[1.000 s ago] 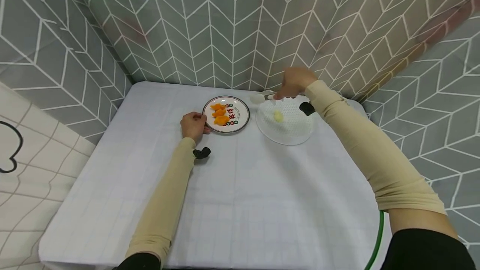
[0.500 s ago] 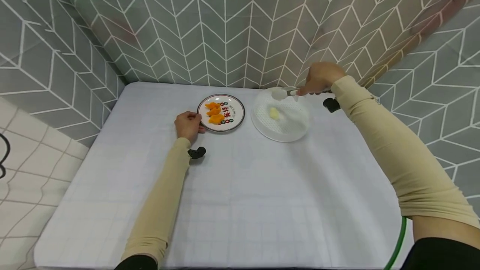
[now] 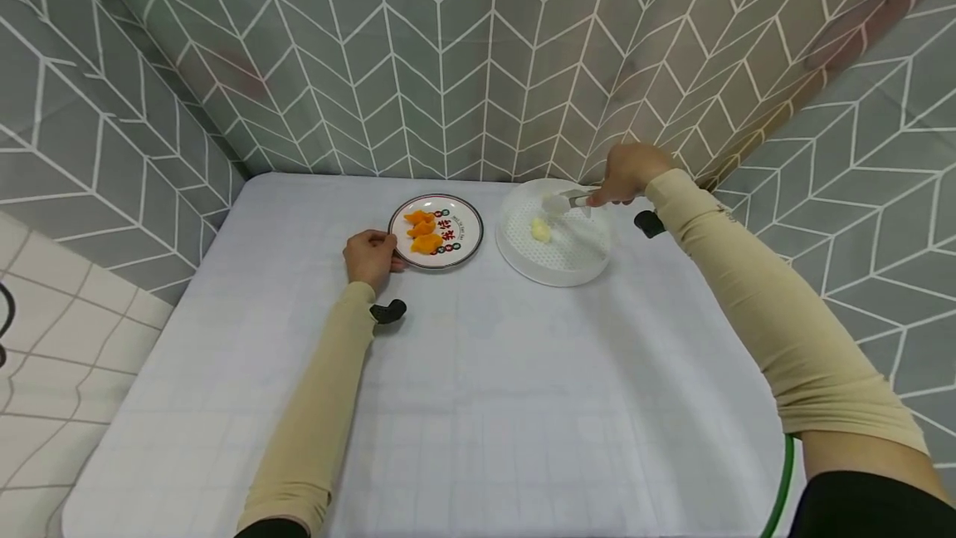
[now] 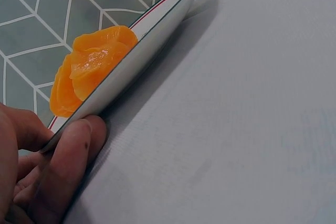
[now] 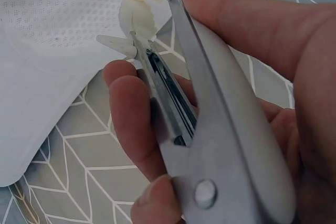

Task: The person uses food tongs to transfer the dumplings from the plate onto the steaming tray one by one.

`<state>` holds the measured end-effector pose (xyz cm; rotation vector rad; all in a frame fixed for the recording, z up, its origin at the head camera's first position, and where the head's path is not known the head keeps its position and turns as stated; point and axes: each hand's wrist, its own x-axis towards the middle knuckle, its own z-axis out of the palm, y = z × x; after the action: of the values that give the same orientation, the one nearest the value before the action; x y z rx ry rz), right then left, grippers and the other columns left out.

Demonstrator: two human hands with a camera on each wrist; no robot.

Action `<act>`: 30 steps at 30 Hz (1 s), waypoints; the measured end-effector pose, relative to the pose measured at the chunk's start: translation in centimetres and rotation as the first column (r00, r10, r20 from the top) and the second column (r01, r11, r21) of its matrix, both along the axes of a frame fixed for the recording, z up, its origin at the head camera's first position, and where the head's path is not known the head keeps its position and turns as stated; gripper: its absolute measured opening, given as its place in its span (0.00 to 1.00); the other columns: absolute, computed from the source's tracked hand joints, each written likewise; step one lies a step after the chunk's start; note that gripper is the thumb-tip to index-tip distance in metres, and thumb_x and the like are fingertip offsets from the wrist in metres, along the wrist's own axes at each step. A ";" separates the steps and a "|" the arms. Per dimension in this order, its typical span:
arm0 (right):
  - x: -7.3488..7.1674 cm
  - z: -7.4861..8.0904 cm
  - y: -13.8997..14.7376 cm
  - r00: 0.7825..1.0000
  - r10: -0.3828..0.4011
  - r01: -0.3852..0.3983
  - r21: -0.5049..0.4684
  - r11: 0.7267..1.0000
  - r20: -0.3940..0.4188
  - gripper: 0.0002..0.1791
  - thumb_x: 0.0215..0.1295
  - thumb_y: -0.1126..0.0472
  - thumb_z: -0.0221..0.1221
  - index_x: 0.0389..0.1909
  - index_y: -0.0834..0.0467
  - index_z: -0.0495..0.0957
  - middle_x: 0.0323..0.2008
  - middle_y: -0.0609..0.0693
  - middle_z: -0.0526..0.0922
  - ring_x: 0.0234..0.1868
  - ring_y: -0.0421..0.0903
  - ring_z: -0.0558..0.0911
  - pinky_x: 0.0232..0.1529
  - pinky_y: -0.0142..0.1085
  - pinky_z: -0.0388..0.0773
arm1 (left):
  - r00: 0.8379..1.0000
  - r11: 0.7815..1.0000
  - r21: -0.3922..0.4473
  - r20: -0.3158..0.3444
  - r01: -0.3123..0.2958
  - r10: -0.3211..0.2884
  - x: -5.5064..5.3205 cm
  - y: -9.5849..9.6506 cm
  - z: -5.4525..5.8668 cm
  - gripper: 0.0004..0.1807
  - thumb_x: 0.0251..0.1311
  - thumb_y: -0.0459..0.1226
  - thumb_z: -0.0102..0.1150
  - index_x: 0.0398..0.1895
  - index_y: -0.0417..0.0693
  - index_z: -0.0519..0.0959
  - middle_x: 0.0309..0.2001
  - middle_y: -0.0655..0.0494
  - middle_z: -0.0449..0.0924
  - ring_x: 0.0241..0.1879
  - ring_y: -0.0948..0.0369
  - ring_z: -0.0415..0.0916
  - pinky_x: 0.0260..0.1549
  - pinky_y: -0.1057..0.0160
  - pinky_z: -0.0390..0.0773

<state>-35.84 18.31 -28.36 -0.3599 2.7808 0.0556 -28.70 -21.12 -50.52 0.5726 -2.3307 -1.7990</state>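
My left hand [image 3: 369, 257] pinches the near left rim of a small white plate [image 3: 466, 231], thumb above and fingers underneath. Several glossy orange dumpling-like pieces [image 3: 421, 232] lie on that plate; the left wrist view shows the orange pieces [image 4: 97, 64] close up. In my right hand [image 3: 631, 171] is a pair of metal tongs [image 5: 226, 103] with pale tips, held over the far part of a white round tray [image 3: 515, 251] with a dotted surface. A pale yellow piece [image 3: 541, 230] sits on the tray, close to the tips. Whether the tips touch it I cannot tell.
Plate and tray stand side by side near the far edge of a table under a white cloth [image 3: 448, 405]. Grey panels with white lines [image 3: 463, 65] rise behind and on both sides. A green cord [image 3: 780, 488] runs near my right arm.
The tongs in my right hand have gone right, from the tray's far left edge to over the tray, then lower, nearer the yellow piece. My left hand keeps its grip on the plate.
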 end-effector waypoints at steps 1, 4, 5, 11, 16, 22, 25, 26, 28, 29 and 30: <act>0.0 -0.2 0.0 1.000 -0.002 0.002 0.004 1.000 -0.003 0.24 0.64 0.39 0.69 0.23 0.57 0.86 0.23 0.49 0.85 0.32 0.49 0.80 0.27 0.37 0.73 | 1.000 1.000 -0.001 -0.001 -0.002 0.002 0.0 0.0 -0.1 0.20 0.77 0.39 0.56 0.63 0.33 0.78 0.39 0.42 0.82 0.16 0.68 0.83 0.24 0.69 0.89; -0.3 -0.5 0.2 1.000 -0.002 0.002 0.021 1.000 -0.003 0.25 0.64 0.39 0.69 0.21 0.56 0.84 0.21 0.48 0.84 0.31 0.48 0.79 0.26 0.37 0.72 | 1.000 1.000 0.003 -0.005 -0.008 0.008 0.0 0.1 -0.3 0.20 0.77 0.38 0.56 0.63 0.33 0.78 0.39 0.43 0.82 0.16 0.68 0.83 0.24 0.68 0.89; -0.3 -0.7 0.2 1.000 0.000 0.000 0.029 1.000 -0.002 0.26 0.64 0.39 0.68 0.20 0.56 0.83 0.21 0.48 0.84 0.30 0.48 0.78 0.26 0.37 0.72 | 1.000 1.000 0.007 -0.004 -0.012 0.012 0.0 0.1 -0.3 0.19 0.77 0.38 0.56 0.62 0.33 0.78 0.38 0.43 0.82 0.16 0.68 0.83 0.24 0.68 0.89; -0.7 -1.3 0.4 1.000 -0.002 0.002 0.048 0.999 0.007 0.26 0.64 0.38 0.68 0.19 0.55 0.82 0.20 0.47 0.83 0.31 0.47 0.78 0.27 0.37 0.72 | 1.000 1.000 0.015 -0.009 -0.014 0.015 -0.2 0.0 -0.5 0.19 0.77 0.38 0.56 0.62 0.32 0.78 0.38 0.43 0.82 0.16 0.67 0.83 0.23 0.67 0.89; -0.9 -1.7 0.3 1.000 0.000 -0.001 0.043 0.999 0.011 0.26 0.65 0.39 0.68 0.21 0.57 0.83 0.20 0.47 0.82 0.30 0.47 0.77 0.27 0.37 0.71 | 1.000 1.000 0.010 -0.011 -0.016 0.016 -0.3 0.0 -0.4 0.19 0.77 0.37 0.57 0.61 0.32 0.79 0.39 0.42 0.82 0.16 0.67 0.83 0.23 0.67 0.89; -0.9 -2.1 0.1 1.000 -0.010 0.009 0.053 0.999 0.028 0.26 0.65 0.39 0.68 0.21 0.57 0.83 0.20 0.47 0.83 0.30 0.47 0.77 0.27 0.36 0.70 | 1.000 1.000 -0.003 -0.008 -0.011 0.011 -0.3 0.2 -0.4 0.19 0.77 0.38 0.57 0.61 0.33 0.79 0.39 0.42 0.83 0.17 0.67 0.83 0.24 0.67 0.89; -1.0 -2.3 0.0 0.999 -0.004 0.002 0.059 0.998 0.034 0.25 0.66 0.38 0.68 0.21 0.55 0.83 0.21 0.47 0.84 0.31 0.47 0.78 0.28 0.37 0.71 | 1.000 1.000 -0.017 -0.005 -0.007 0.007 -0.3 0.2 -0.4 0.19 0.77 0.38 0.57 0.61 0.34 0.79 0.39 0.42 0.83 0.17 0.67 0.83 0.24 0.67 0.89; -1.0 -2.4 0.0 0.999 0.000 -0.002 0.059 0.998 0.034 0.25 0.66 0.38 0.67 0.21 0.55 0.83 0.22 0.47 0.84 0.31 0.47 0.78 0.28 0.37 0.71 | 1.000 1.000 -0.020 -0.007 -0.006 0.006 -0.3 0.2 -0.4 0.19 0.77 0.38 0.57 0.61 0.34 0.79 0.39 0.42 0.83 0.17 0.66 0.83 0.24 0.67 0.89; -1.1 -2.6 0.0 0.999 0.006 -0.008 0.051 0.999 0.035 0.25 0.66 0.38 0.67 0.22 0.56 0.84 0.22 0.48 0.85 0.32 0.47 0.79 0.28 0.37 0.72 | 1.000 1.000 -0.028 -0.008 -0.008 0.007 -0.4 0.1 -0.4 0.19 0.77 0.38 0.56 0.62 0.34 0.79 0.39 0.43 0.83 0.17 0.67 0.83 0.24 0.68 0.89; -1.1 -2.7 0.0 0.999 0.008 -0.009 0.047 0.999 0.034 0.25 0.65 0.38 0.67 0.23 0.57 0.85 0.23 0.48 0.85 0.32 0.48 0.79 0.28 0.37 0.72 | 1.000 0.999 -0.033 -0.008 -0.008 0.008 -0.4 0.1 -0.4 0.19 0.77 0.38 0.56 0.62 0.34 0.79 0.39 0.43 0.83 0.17 0.67 0.83 0.24 0.68 0.89; -1.2 -2.8 0.1 0.999 0.009 -0.010 0.044 0.999 0.035 0.25 0.65 0.38 0.67 0.24 0.57 0.85 0.23 0.48 0.85 0.32 0.48 0.79 0.28 0.37 0.72 | 1.000 0.999 -0.035 -0.008 -0.008 0.008 -0.4 0.0 -0.5 0.19 0.77 0.38 0.56 0.62 0.34 0.79 0.39 0.43 0.83 0.17 0.67 0.83 0.24 0.68 0.89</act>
<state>-37.01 18.38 -31.16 -0.3598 2.7389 0.1115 -29.08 -21.08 -50.98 0.5678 -2.3467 -1.7503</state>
